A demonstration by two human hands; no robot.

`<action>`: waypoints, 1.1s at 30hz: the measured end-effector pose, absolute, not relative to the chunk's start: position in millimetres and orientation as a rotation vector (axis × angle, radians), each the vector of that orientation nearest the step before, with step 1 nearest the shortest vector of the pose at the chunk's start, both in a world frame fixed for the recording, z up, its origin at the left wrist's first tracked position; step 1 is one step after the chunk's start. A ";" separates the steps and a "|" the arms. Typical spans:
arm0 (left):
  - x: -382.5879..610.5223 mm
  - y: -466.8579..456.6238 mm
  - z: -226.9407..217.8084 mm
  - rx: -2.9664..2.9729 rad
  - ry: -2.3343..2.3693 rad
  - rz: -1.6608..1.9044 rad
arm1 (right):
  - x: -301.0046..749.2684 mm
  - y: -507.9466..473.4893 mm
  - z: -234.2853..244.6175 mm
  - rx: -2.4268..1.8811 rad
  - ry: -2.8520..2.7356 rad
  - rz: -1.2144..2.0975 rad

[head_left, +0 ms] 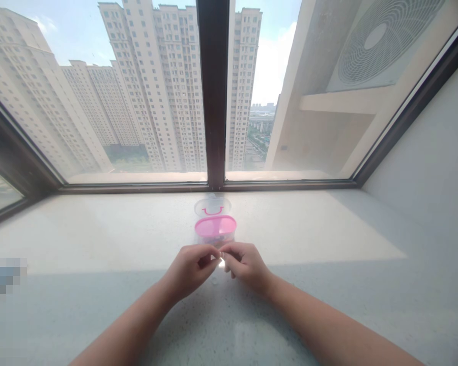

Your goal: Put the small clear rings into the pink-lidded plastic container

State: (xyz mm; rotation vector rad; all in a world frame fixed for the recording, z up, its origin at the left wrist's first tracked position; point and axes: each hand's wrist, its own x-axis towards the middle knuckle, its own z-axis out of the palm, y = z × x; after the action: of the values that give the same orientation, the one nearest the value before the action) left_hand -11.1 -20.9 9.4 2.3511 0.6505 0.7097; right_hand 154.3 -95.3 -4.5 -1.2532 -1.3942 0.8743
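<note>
My left hand (196, 267) and my right hand (247, 264) meet fingertip to fingertip above the pale windowsill. Both are closed in a pinch. Something tiny and whitish shows where the fingertips meet, too small to name. Just beyond the fingers stands a clear plastic box with a pink rim (216, 226); its lower front is partly hidden by my hands, and what lies in it is unclear. Behind the box lies a clear lid with a pink handle (212, 209). Below my fingertips, a small clear round piece (215, 280) rests on the sill.
The speckled pale windowsill (99, 234) stretches to both sides, sunlit at the back and shaded in front. A dark window frame (216, 101) rises behind it, with a white wall (431, 152) at right. A blurred bluish patch (2, 282) is at far left.
</note>
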 end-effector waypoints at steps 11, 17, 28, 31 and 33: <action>-11.5 -22.1 9.3 2.384 0.650 0.674 | 154.9 -94.4 -6.5 -1.231 -1.409 0.978; -10.7 -21.4 10.5 2.365 0.673 0.656 | 155.7 -94.6 -6.6 -1.211 -1.421 1.004; -11.1 -21.4 9.7 2.342 0.735 0.683 | 154.5 -96.7 -2.9 -1.138 -1.440 1.064; -10.7 -20.3 9.5 2.302 0.733 0.655 | 154.4 -96.2 -4.1 -1.144 -1.450 1.048; -10.3 -19.1 9.1 2.272 0.732 0.642 | 154.6 -95.5 -5.8 -1.156 -1.438 1.014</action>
State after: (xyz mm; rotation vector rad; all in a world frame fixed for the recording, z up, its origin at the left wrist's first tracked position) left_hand -10.3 -19.1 9.1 2.2725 0.7316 0.6416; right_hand 154.6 -95.5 -5.8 -1.1558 -1.4376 1.0137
